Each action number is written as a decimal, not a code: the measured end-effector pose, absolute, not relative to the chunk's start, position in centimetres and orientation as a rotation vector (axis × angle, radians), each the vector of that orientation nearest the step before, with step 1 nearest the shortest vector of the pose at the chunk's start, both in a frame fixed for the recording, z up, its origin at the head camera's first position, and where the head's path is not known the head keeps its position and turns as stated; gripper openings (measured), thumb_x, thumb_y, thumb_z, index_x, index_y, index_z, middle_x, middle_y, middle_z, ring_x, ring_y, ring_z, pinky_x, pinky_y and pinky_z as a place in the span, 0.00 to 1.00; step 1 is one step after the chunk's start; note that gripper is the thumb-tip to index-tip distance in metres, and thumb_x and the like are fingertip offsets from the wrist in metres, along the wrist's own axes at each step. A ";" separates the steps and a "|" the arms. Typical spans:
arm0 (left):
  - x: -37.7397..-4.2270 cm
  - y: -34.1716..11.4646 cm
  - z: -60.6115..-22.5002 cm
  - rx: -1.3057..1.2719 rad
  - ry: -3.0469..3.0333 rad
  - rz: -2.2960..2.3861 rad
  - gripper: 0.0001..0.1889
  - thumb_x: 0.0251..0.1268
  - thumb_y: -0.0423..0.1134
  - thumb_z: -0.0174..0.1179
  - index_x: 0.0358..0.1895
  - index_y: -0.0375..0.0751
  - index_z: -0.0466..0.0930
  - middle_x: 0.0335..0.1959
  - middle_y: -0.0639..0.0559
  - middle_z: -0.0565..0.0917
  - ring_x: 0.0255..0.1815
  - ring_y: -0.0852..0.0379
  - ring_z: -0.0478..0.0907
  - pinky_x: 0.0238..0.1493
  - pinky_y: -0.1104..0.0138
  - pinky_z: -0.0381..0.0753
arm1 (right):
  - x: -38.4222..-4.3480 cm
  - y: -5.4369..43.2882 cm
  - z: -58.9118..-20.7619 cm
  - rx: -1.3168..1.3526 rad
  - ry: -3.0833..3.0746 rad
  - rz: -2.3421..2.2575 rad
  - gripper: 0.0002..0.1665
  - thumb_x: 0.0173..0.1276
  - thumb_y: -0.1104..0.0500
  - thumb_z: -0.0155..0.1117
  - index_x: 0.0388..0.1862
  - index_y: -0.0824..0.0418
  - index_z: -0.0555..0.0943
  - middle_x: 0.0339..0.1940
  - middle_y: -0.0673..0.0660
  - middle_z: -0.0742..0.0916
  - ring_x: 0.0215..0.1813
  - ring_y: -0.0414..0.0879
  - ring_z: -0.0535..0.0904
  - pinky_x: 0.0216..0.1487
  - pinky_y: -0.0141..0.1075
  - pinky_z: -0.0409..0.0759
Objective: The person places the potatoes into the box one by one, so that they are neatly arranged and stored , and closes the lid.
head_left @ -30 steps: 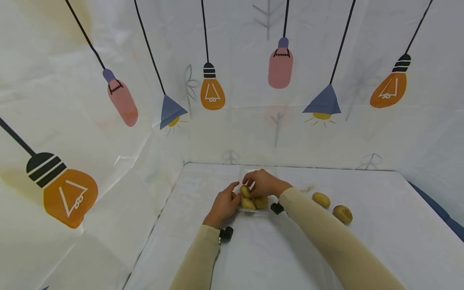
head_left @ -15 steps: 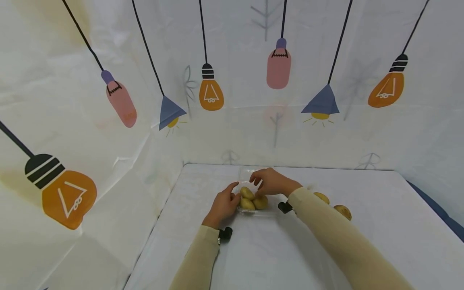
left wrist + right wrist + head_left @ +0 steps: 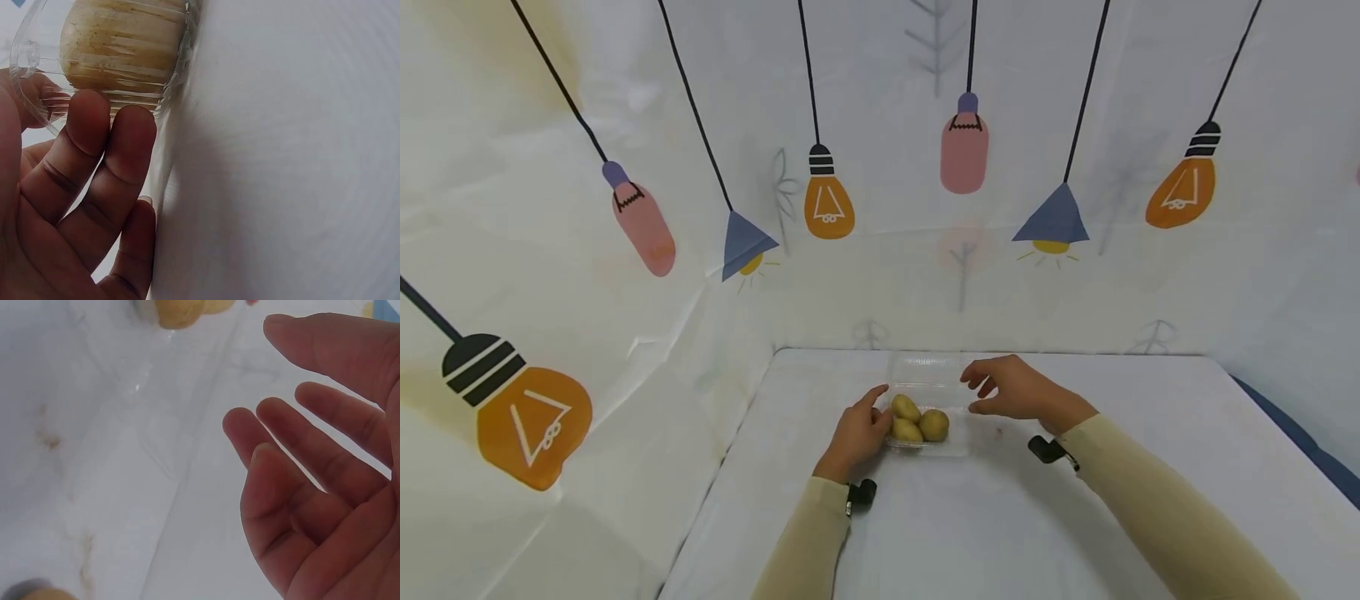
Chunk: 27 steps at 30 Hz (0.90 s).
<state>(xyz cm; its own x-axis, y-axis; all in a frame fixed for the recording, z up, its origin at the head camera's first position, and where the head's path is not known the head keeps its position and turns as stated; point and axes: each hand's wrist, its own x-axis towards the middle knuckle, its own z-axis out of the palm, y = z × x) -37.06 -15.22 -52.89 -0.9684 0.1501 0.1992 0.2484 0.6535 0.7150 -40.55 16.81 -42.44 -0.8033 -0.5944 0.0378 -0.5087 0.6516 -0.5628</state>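
A clear plastic clamshell box [image 3: 955,448] sits on the white table with its lid [image 3: 928,368] folded back. It holds three potatoes [image 3: 935,425]. My left hand [image 3: 855,433] rests at the box's left side; in the left wrist view its fingertips [image 3: 131,134] touch the ribbed wall, with a potato [image 3: 125,44] behind the plastic. Right of the box, my right hand [image 3: 1018,387] hovers apart from it, holding nothing, its fingers loosely bent. A loose potato [image 3: 47,595] shows at the right wrist view's bottom left corner; in the head view the right arm hides that area.
The table [image 3: 970,533] ends at a back wall sheet [image 3: 880,283] printed with lamps. Another sheet stands along the left edge. Brownish smudges [image 3: 50,439] mark the table in the right wrist view.
My right hand has let go of a potato in the box and moved right, away from it. The two loose potatoes are now hidden in the head view. My left hand stays by the box.
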 end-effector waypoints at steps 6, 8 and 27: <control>-36.9 -15.4 -52.9 -0.353 -2.726 -1.208 0.28 0.83 0.46 0.56 0.80 0.44 0.67 0.20 0.58 0.78 0.19 0.61 0.71 0.24 0.64 0.74 | -39.2 19.9 -43.3 -0.883 2.812 -0.857 0.25 0.65 0.51 0.82 0.59 0.47 0.84 0.52 0.44 0.87 0.53 0.44 0.85 0.51 0.45 0.84; -36.9 -15.3 -52.8 -0.354 -2.730 -1.199 0.28 0.83 0.46 0.56 0.80 0.44 0.67 0.20 0.58 0.78 0.19 0.62 0.71 0.24 0.64 0.74 | -38.7 20.8 -43.6 -0.909 2.834 -0.870 0.25 0.65 0.51 0.82 0.59 0.49 0.84 0.52 0.44 0.87 0.52 0.45 0.86 0.49 0.44 0.85; -37.0 -15.2 -52.9 -0.360 -2.729 -1.219 0.28 0.83 0.47 0.55 0.80 0.44 0.67 0.21 0.58 0.79 0.19 0.60 0.72 0.24 0.63 0.74 | -33.1 24.0 -47.9 -0.769 3.051 -0.935 0.28 0.63 0.50 0.83 0.62 0.50 0.85 0.53 0.49 0.89 0.51 0.45 0.87 0.45 0.44 0.84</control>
<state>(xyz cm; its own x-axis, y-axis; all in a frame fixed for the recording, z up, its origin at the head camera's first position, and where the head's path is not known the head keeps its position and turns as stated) -37.02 -15.23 -52.92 -0.9630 0.1631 0.2146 0.2686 0.6449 0.7155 -33.05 24.02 -47.89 -0.8809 -0.3933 0.2633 -0.4734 0.7294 -0.4939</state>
